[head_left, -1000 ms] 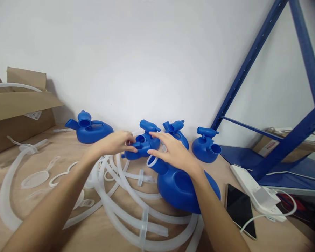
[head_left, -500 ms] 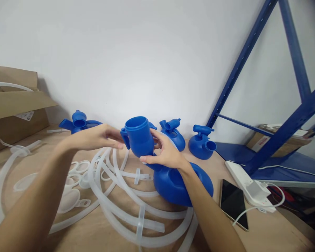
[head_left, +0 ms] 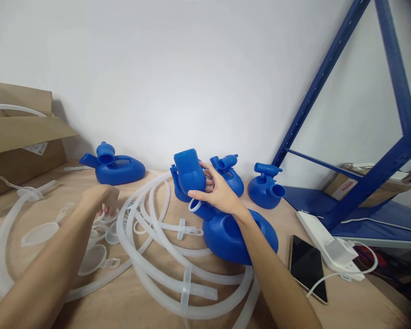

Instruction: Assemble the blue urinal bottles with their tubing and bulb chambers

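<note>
My right hand [head_left: 219, 192] grips a blue plastic cup-shaped piece [head_left: 188, 171] that tilts above the neck of a blue plastic urinal bottle [head_left: 239, 237]. A white ring [head_left: 193, 206] shows at the bottle's mouth, just under my thumb. The bottle has a loop handle and lies on the table, partly behind my right forearm. At left, my left hand [head_left: 106, 201] has its fingers curled down at a pile of white rings [head_left: 106, 219]; its fingertips are partly hidden. Translucent flap lids [head_left: 92, 260] lie near my left forearm.
Coiled translucent tubing [head_left: 147, 260] covers the table's middle. Blue bottles stand along the wall: one at left [head_left: 119, 171], others at right [head_left: 267, 192]. A cardboard box [head_left: 27, 160] sits far left. A phone [head_left: 306, 265], a power strip [head_left: 325, 246] and blue shelving [head_left: 315, 91] are right.
My left hand has moved left and down, from beside the cup-shaped piece to the white rings. The cup-shaped piece has tilted in my right hand, and the bottle's mouth with its white ring now shows.
</note>
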Demonstrator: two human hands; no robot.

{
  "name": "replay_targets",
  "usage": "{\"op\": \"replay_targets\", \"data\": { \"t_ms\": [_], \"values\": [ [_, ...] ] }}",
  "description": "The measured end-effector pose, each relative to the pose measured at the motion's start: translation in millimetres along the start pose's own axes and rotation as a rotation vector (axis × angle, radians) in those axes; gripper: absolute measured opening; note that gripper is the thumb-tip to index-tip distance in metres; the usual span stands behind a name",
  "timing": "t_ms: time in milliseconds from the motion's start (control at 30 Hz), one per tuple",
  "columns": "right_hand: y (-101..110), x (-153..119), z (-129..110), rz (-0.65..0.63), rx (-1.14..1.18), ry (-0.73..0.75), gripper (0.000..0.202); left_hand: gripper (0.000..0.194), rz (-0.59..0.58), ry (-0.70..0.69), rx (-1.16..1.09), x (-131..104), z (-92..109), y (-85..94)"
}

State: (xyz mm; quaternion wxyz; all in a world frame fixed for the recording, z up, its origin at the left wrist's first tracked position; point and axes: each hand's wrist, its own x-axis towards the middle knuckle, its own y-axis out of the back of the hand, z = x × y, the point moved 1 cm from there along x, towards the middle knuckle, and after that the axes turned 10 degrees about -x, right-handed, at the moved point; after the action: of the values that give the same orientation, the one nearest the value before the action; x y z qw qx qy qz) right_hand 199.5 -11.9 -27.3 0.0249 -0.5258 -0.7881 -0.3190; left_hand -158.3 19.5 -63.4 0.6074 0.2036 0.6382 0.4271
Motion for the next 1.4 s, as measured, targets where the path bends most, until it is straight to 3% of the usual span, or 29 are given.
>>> {"op": "replay_targets", "data": {
  "t_ms": [167,333,433,500,600,700,800,967,1133,1300,1400],
  "values": [
    [2.4,-1.4,-2.4,-0.016,-0.049,-0.002,0.088,0.024,0.070,-0.053,-0.075,9.1,-7.4,-0.7],
    [13.5,-4.1,-6.7,-0.018,-0.188,0.072,0.081,0.032,0.281,-0.277,-0.209,-3.7,-12.2,25.8],
    [22.7,-5.5,-7.7,0.018,-0.310,0.139,0.081,0.039,0.398,-0.511,-0.297,-33.0,-0.7,42.7],
    [27.9,-6.4,-7.9,0.038,-0.335,0.149,0.080,0.039,0.437,-0.761,-0.462,-58.2,16.5,44.9],
    [33.0,-8.4,-9.9,0.024,-0.361,0.140,0.080,0.033,0.493,-1.167,-0.750,-92.0,50.6,35.4],
    [35.1,-11.0,-13.7,-0.030,-0.419,0.125,0.079,0.033,0.539,-1.373,-0.905,-109.1,81.0,20.8],
    [35.7,-13.0,-16.4,-0.054,-0.434,0.133,0.080,0.041,0.530,-1.376,-0.978,-112.8,97.5,10.7],
    [38.5,-13.9,-13.6,-0.021,-0.410,0.153,0.078,0.051,0.486,-1.267,-0.975,-113.4,103.2,4.6],
    [41.4,-14.1,-8.4,-0.011,-0.313,0.155,0.079,0.047,0.570,-1.361,-0.946,-112.1,109.2,2.0],
    [39.3,-14.2,-10.9,-0.008,-0.204,0.097,0.075,0.047,0.440,-1.392,-1.046,-109.9,115.0,-3.1],
    [37.1,-13.4,-15.4,0.052,-0.162,0.090,0.067,0.054,0.445,-1.335,-1.037,-110.9,115.9,-6.0]
  ]
}}
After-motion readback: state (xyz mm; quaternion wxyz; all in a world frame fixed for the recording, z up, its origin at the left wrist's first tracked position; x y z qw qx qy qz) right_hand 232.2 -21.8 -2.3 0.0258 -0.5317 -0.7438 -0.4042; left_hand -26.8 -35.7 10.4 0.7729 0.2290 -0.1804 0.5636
